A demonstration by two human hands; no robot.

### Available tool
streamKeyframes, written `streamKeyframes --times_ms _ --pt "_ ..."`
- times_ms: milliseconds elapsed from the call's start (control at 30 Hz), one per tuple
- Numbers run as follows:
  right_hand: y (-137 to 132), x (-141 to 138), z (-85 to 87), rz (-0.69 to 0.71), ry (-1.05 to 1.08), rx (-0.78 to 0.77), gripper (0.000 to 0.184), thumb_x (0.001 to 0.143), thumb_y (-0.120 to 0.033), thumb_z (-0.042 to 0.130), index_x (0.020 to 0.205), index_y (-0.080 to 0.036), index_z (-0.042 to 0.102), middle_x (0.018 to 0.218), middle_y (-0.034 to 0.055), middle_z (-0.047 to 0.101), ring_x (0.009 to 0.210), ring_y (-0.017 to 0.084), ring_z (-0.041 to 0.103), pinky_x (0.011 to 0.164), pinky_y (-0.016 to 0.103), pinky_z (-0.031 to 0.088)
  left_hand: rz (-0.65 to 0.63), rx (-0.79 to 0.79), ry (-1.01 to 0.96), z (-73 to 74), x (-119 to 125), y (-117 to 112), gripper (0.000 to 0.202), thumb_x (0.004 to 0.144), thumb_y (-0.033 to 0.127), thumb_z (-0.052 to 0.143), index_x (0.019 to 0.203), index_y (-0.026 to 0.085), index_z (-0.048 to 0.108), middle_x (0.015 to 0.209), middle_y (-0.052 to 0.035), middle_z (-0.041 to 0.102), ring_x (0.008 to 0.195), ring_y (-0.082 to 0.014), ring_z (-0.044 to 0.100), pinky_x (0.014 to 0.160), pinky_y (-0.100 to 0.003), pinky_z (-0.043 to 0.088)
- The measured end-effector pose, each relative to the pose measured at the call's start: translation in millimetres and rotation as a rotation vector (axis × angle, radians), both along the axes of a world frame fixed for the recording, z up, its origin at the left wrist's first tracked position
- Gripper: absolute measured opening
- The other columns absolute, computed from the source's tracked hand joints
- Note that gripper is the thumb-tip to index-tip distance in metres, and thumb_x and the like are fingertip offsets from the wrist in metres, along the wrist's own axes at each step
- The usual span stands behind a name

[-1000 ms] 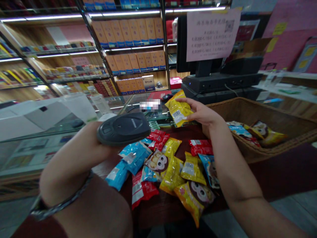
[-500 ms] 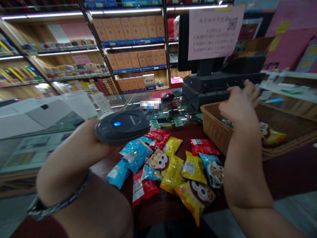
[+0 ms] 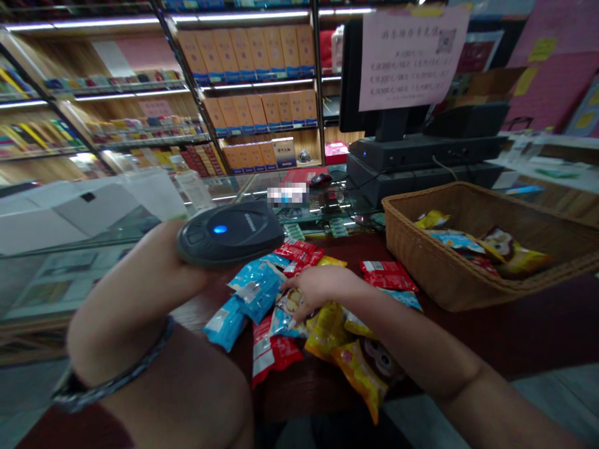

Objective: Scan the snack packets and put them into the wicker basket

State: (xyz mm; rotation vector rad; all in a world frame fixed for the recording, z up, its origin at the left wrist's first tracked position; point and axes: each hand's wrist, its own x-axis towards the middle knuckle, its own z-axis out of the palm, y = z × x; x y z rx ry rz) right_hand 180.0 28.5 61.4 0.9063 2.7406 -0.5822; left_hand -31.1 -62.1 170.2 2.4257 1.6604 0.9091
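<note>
Left hand (image 3: 185,274) closed around a handheld scanner (image 3: 229,234), blue light lit on top, brand lettering too small to read. Right hand (image 3: 322,284) open, fingers spread flat on a heap of snack packets (image 3: 276,324) mid-frame, not gripping. Heap lies on a dark red counter (image 3: 309,390); a wicker basket (image 3: 421,268) holding more packets sits at right. Pink notice (image 3: 412,53) at upper right carries a QR code; its print is unreadable.
</note>
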Motion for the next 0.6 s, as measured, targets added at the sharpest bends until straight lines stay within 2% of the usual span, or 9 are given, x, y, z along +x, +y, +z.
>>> streamKeyframes --times_ms 133,200,267,367,433,533,600 --pt "-6.4 -2.7 -1.6 -0.106 0.026 0.049 0.094 0.059 -0.067 0.078 0.136 -0.018 0.055 0.12 0.0165 0.069 0.103 0.033 0.067 0.082 0.036 0.052 -0.026 0.022 -0.005 2.4 3.8 -2.0 0.02 0.071 0.034 0.071 0.086 0.022 0.077 0.072 0.0039 0.073 0.063 -0.0145 0.061 0.064 -0.026 0.056" --pt "-3.9 0.4 3.5 -0.171 0.078 0.079 0.088 0.061 -0.067 0.077 0.13 -0.015 0.057 0.117 0.0177 0.069 0.102 0.032 0.067 0.08 0.035 0.051 -0.02 0.026 -0.006 3.3 5.5 -3.4 0.019 0.071 0.034 0.07 0.084 0.022 0.077 0.073 0.0037 0.074 0.063 -0.0144 0.061 0.064 -0.026 0.056" --pt "2.7 8.0 12.3 -0.209 0.139 0.084 0.071 0.07 -0.06 0.072 0.123 -0.016 0.059 0.113 0.0158 0.07 0.099 0.03 0.067 0.078 0.034 0.05 -0.013 0.031 -0.013 3.7 5.6 -4.4 0.019 0.07 0.034 0.071 0.084 0.022 0.076 0.075 0.0033 0.075 0.064 -0.0147 0.062 0.064 -0.026 0.057" --pt "17.6 29.1 29.6 -0.184 0.274 0.079 0.044 0.078 -0.037 0.065 0.117 -0.018 0.059 0.11 0.0106 0.07 0.094 0.024 0.066 0.076 0.03 0.048 -0.008 0.016 -0.023 3.1 3.9 -4.3 0.021 0.07 0.036 0.072 0.086 0.022 0.076 0.08 0.0027 0.077 0.067 -0.0152 0.064 0.065 -0.026 0.057" --pt "28.1 48.1 40.6 -0.152 0.408 0.082 0.038 0.077 -0.028 0.062 0.114 -0.02 0.059 0.109 0.0069 0.069 0.094 0.022 0.064 0.079 0.028 0.047 -0.011 -0.003 -0.027 2.4 3.3 -3.3 0.022 0.07 0.035 0.071 0.088 0.022 0.077 0.078 0.0024 0.076 0.066 -0.0156 0.064 0.067 -0.027 0.058" --pt "40.6 76.9 52.1 -0.163 0.639 0.034 0.034 0.076 -0.023 0.063 0.11 -0.02 0.061 0.112 0.0034 0.067 0.098 0.019 0.062 0.086 0.028 0.047 0.0 -0.03 -0.026 1.7 4.4 -1.4 0.025 0.069 0.033 0.068 0.089 0.021 0.078 0.074 0.0016 0.075 0.064 -0.0161 0.063 0.065 -0.028 0.059" --pt "45.6 92.3 56.3 -0.194 0.786 -0.023 0.034 0.075 -0.021 0.064 0.109 -0.019 0.063 0.116 0.0031 0.067 0.104 0.019 0.061 0.092 0.029 0.047 0.001 -0.057 -0.023 1.8 5.9 -0.6 0.029 0.069 0.033 0.067 0.093 0.02 0.077 0.08 0.0002 0.077 0.069 -0.0175 0.065 0.068 -0.03 0.06"
